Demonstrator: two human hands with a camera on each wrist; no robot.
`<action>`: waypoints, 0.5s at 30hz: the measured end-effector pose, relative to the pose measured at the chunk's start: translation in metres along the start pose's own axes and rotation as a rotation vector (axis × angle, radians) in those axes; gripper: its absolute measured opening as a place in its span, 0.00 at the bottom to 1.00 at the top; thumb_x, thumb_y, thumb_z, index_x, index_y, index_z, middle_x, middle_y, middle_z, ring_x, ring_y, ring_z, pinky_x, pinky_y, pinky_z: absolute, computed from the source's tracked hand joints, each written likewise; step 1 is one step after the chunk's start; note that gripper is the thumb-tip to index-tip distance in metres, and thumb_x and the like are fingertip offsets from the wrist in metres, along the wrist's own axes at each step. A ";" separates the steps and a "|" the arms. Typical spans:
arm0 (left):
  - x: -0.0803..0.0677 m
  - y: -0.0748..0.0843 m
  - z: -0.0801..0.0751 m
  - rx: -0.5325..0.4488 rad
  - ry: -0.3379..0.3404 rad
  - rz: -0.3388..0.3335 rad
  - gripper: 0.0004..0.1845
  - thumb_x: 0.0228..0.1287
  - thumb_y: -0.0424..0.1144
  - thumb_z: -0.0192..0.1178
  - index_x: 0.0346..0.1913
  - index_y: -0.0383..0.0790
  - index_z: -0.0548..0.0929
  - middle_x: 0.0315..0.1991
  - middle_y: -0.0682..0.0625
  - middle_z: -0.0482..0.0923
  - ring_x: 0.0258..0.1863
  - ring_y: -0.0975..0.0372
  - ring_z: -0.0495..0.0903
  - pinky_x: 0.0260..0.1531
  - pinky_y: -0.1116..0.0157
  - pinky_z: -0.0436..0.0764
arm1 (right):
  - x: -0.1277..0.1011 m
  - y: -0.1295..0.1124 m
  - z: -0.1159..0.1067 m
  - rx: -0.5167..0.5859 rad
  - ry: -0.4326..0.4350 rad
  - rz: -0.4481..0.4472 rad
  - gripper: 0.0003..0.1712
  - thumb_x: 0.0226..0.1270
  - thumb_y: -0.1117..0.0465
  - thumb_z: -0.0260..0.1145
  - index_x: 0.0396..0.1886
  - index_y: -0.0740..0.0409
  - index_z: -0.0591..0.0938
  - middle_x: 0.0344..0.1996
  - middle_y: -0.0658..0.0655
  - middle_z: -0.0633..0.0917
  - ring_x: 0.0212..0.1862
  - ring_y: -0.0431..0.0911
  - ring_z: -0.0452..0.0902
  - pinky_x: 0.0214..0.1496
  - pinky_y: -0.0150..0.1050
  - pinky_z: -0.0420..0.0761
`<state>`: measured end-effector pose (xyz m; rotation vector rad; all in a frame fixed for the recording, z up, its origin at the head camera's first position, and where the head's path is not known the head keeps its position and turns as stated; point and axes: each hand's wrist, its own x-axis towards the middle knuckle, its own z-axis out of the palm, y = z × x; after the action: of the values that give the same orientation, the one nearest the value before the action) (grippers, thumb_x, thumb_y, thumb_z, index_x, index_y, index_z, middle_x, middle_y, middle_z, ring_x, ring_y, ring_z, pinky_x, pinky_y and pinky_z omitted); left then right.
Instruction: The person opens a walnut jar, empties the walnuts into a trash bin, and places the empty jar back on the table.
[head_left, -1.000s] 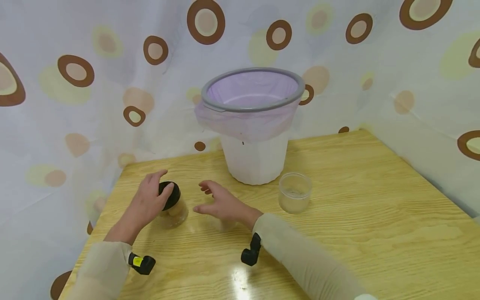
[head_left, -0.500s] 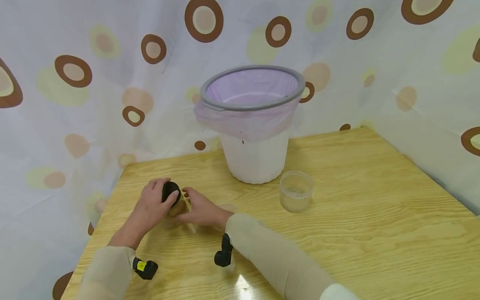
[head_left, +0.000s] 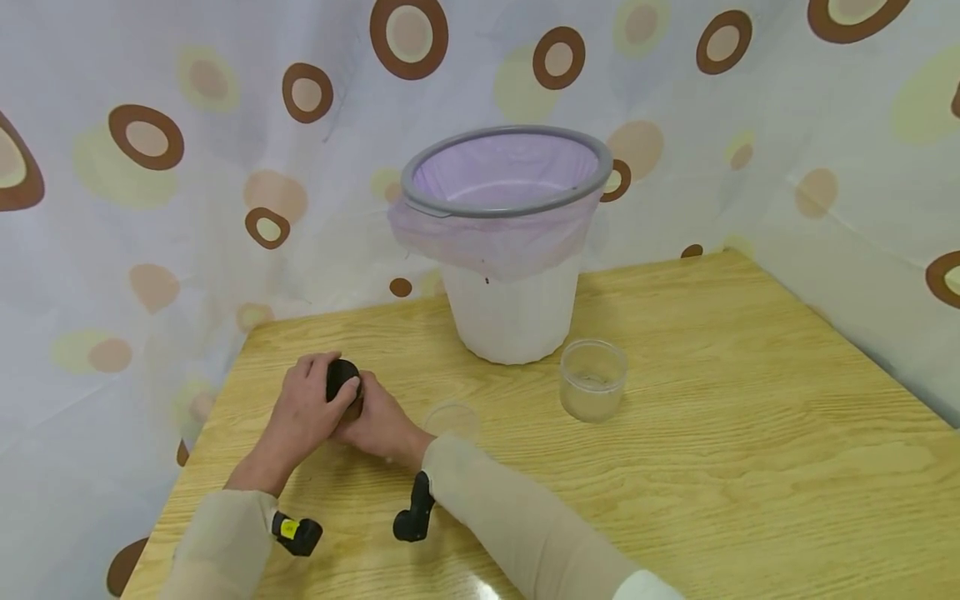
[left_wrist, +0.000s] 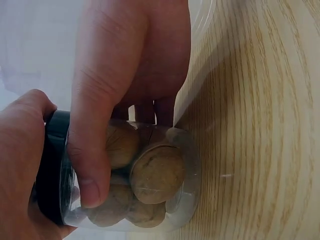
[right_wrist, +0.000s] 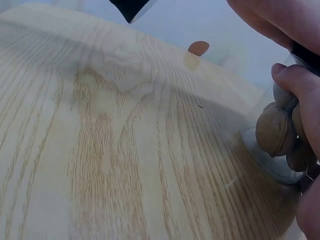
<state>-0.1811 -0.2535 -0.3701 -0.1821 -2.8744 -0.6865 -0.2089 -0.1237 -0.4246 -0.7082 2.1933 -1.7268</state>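
Right hand (head_left: 375, 425) has moved in — wrapped round the jar (left_wrist: 145, 175) on the table (head_left: 690, 458); left hand (head_left: 302, 412) grips the black lid (head_left: 341, 377). Lid's not off yet — walnuts (left_wrist: 157, 175) still inside.

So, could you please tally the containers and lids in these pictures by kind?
1 grey-rimmed white bin
1 transparent cylindrical jar, holding round brown walnuts
1 clear round tub
2 lids: the round black lid on the jar, and a clear flat disc, seemingly a lid
Total: 5
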 end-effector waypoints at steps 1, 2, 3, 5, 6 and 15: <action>0.000 0.000 0.000 -0.001 0.001 0.002 0.30 0.76 0.49 0.49 0.70 0.31 0.65 0.66 0.29 0.61 0.64 0.36 0.63 0.61 0.38 0.69 | -0.001 0.000 -0.001 -0.015 0.004 0.005 0.46 0.60 0.55 0.74 0.72 0.56 0.60 0.64 0.55 0.72 0.58 0.40 0.75 0.59 0.31 0.76; 0.001 0.001 0.000 -0.004 0.000 0.002 0.30 0.76 0.49 0.49 0.70 0.31 0.65 0.66 0.29 0.61 0.64 0.37 0.63 0.61 0.38 0.69 | -0.001 -0.001 -0.002 -0.026 0.004 0.008 0.46 0.60 0.54 0.74 0.72 0.57 0.60 0.64 0.56 0.73 0.58 0.41 0.75 0.59 0.31 0.76; 0.001 0.002 0.000 -0.007 -0.001 0.002 0.29 0.76 0.49 0.49 0.70 0.31 0.65 0.66 0.30 0.61 0.64 0.37 0.63 0.61 0.38 0.69 | -0.002 -0.001 -0.003 -0.035 0.003 0.010 0.46 0.60 0.54 0.74 0.73 0.57 0.60 0.64 0.56 0.73 0.58 0.41 0.75 0.59 0.31 0.76; 0.001 0.003 0.000 -0.008 -0.002 0.004 0.29 0.76 0.49 0.49 0.70 0.31 0.65 0.66 0.30 0.62 0.64 0.37 0.64 0.61 0.38 0.70 | -0.002 -0.002 -0.005 -0.046 0.003 0.017 0.46 0.60 0.53 0.74 0.73 0.56 0.60 0.64 0.56 0.73 0.58 0.41 0.75 0.59 0.31 0.76; 0.001 0.003 0.000 -0.008 -0.003 0.005 0.29 0.77 0.50 0.49 0.70 0.32 0.65 0.66 0.30 0.62 0.64 0.37 0.64 0.61 0.38 0.70 | -0.003 -0.003 -0.006 -0.048 0.004 0.019 0.46 0.60 0.53 0.74 0.73 0.56 0.60 0.64 0.56 0.73 0.58 0.41 0.75 0.59 0.31 0.76; 0.001 0.016 -0.005 -0.015 0.014 0.020 0.29 0.77 0.50 0.49 0.70 0.32 0.66 0.66 0.30 0.62 0.65 0.37 0.64 0.62 0.38 0.69 | -0.010 -0.012 -0.018 -0.096 0.010 -0.014 0.44 0.60 0.52 0.73 0.72 0.56 0.62 0.62 0.55 0.74 0.55 0.39 0.76 0.56 0.30 0.76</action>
<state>-0.1789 -0.2415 -0.3586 -0.2068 -2.8510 -0.7024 -0.2062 -0.1058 -0.4096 -0.7397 2.2962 -1.6449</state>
